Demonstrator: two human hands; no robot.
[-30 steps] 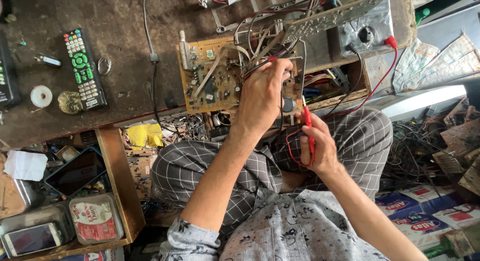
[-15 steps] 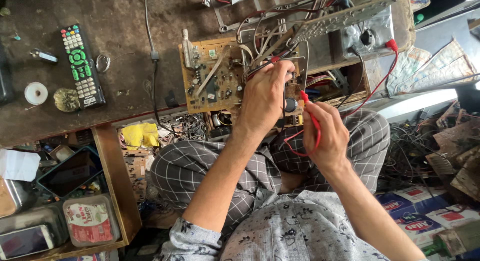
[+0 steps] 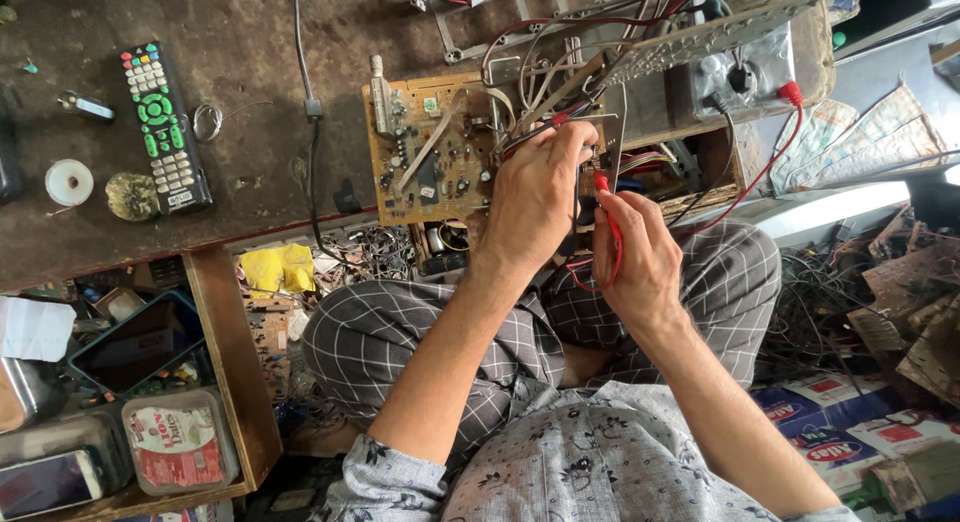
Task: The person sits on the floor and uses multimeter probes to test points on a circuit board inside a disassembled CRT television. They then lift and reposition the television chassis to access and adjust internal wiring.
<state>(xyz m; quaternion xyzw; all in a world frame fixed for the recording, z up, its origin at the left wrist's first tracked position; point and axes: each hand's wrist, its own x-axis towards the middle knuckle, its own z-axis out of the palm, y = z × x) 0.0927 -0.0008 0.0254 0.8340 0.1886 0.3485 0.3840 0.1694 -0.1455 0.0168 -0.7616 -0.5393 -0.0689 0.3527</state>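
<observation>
The brown circuit board (image 3: 432, 147) lies flat at the edge of the dark workbench (image 3: 240, 42), just beyond both hands. The left hand (image 3: 535, 197) rests on the board's near right corner, fingers curled shut on a thin probe among the wires. Just right of it, the right hand (image 3: 640, 257) pinches a red test probe (image 3: 606, 217), tip touching the board's right edge. Well to the left of the hands lies a black remote control (image 3: 163, 130).

Matt brown circuit board (image 3: 432, 147) — rough, worn wooden bench (image 3: 240, 42)
</observation>
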